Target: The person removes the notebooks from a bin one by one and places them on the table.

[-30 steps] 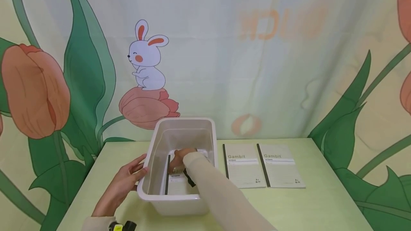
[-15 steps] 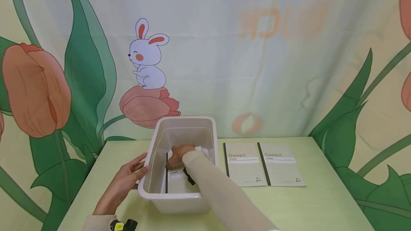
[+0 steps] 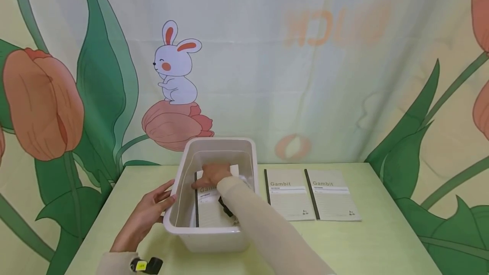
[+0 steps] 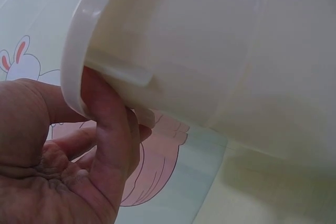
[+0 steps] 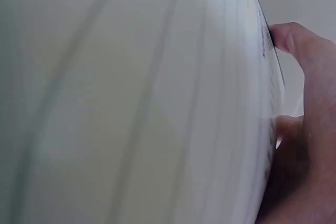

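A pale grey plastic bin (image 3: 214, 243) stands upright on the light green surface (image 3: 386, 237), near a printed curtain (image 3: 244, 79) with tulips and a white rabbit (image 3: 176, 69). The left hand (image 3: 147, 212) holds the bin's left rim, its fingers (image 4: 113, 140) bent in close against the lip. The right hand (image 3: 214, 174) reaches down inside the bin and grips a Gambit notebook (image 3: 210, 213) near its upper end, thumb at the dark spine edge and another finger touching the cover; how the remaining fingers lie is hidden. This notebook is within the bin, cover up; whether it touches the bottom cannot be told. To the right of the bin, two matching notebooks, one nearer (image 3: 290, 205) and one farther (image 3: 336, 205), lie flat just beside each other, spines toward the bin. A cream sleeve (image 3: 271, 237) covers the right forearm.
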`<state>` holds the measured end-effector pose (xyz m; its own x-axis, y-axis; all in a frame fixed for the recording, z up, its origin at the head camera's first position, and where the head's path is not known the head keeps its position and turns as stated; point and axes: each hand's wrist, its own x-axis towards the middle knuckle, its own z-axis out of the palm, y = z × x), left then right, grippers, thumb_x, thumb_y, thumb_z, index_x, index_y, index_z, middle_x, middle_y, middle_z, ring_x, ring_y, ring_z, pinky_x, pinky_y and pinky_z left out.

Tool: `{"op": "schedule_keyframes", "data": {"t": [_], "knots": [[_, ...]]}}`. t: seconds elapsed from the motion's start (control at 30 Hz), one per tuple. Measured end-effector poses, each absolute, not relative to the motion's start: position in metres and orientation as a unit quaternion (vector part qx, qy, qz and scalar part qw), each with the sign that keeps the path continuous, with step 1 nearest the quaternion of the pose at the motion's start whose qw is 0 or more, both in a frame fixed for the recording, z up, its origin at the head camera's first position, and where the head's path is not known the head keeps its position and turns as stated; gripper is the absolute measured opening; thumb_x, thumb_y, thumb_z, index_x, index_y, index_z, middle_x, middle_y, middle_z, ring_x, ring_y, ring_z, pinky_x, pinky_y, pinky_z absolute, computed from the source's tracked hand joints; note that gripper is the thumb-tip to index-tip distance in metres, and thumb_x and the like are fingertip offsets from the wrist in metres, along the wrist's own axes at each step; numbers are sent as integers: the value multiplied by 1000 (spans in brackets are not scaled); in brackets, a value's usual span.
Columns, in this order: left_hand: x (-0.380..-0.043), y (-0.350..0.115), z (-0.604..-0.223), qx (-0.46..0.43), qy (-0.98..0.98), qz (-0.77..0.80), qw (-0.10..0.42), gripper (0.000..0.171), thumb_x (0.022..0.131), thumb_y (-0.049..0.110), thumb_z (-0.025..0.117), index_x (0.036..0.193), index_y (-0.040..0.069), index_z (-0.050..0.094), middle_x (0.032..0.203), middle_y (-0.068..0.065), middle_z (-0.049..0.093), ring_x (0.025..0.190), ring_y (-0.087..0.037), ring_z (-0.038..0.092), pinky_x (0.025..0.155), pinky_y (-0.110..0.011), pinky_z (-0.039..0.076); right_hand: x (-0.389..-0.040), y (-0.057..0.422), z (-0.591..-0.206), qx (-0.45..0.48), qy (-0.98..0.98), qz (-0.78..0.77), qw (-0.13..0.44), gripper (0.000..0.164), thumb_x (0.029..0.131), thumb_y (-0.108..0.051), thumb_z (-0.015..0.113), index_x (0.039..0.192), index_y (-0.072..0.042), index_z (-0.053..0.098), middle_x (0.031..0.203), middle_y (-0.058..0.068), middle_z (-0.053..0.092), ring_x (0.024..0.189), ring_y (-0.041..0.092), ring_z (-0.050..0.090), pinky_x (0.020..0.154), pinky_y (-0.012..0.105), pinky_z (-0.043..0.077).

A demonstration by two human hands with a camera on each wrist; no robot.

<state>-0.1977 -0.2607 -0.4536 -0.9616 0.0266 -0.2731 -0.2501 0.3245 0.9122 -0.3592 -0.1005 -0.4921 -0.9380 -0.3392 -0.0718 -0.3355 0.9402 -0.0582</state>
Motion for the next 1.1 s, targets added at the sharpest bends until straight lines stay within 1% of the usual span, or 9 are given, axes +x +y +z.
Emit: {"op": "schedule_keyframes", "data": {"t": [0.13,0.23,0.4,0.57,0.63,0.7,0.8,0.97,1.1], "knots": [[-200,-260,-455,-68,806,577,118,63,102,25,52,158,19,23,155,-25,35,131,-47,49,81,-49,59,-379,-100,-507,-189,980,-42,-42,69,59,-82,67,108,-35,63,109,-12,63,108,11,55,100,39,45],[-202,-259,-456,-68,806,575,119,64,102,27,52,158,19,22,155,-26,34,131,-47,48,81,-49,59,-386,-96,-503,-209,973,-63,-75,62,60,-83,65,105,-40,64,107,-15,64,108,10,56,101,39,45],[-203,-258,-454,-70,809,572,114,65,101,30,54,158,22,23,157,-23,33,133,-47,47,82,-48,59,-365,-87,-451,-226,969,-81,-64,57,70,-76,64,114,-38,65,113,-13,67,113,10,57,102,39,46],[-204,-259,-449,-72,811,570,112,65,101,30,54,158,23,23,158,-22,31,134,-46,45,83,-44,59,-352,-82,-414,-242,963,-105,-55,46,78,-69,60,102,-31,64,87,-13,67,86,8,60,85,33,52],[-204,-258,-447,-73,810,570,116,65,102,29,53,158,22,22,158,-24,31,135,-46,44,83,-44,59,-349,-81,-405,-237,966,-97,-43,51,80,-70,56,108,-28,62,86,-10,67,84,11,61,86,37,51],[-203,-257,-447,-74,810,569,120,65,102,30,53,158,21,21,158,-25,30,136,-47,43,84,-45,59,-346,-81,-398,-228,969,-87,-37,64,80,-72,52,123,-25,58,96,-5,71,93,17,65,96,44,48],[-201,-257,-448,-80,808,570,124,66,102,31,53,158,22,20,158,-25,29,136,-47,43,86,-48,58,-340,-79,-388,-228,969,-80,-49,68,80,-72,51,129,-25,53,105,-2,71,103,23,65,103,52,40],[-198,-259,-452,-83,807,570,128,66,102,31,53,158,21,20,158,-25,29,135,-48,43,87,-49,58,-334,-78,-374,-241,963,-83,-86,55,80,-72,52,108,-26,50,89,-4,65,86,20,62,85,42,42],[-199,-259,-452,-80,809,569,129,67,102,32,53,158,19,19,157,-28,28,135,-49,42,87,-50,57,-329,-74,-357,-254,956,-89,-120,52,80,-72,51,104,-26,50,84,-6,58,82,17,55,77,38,38]]}}
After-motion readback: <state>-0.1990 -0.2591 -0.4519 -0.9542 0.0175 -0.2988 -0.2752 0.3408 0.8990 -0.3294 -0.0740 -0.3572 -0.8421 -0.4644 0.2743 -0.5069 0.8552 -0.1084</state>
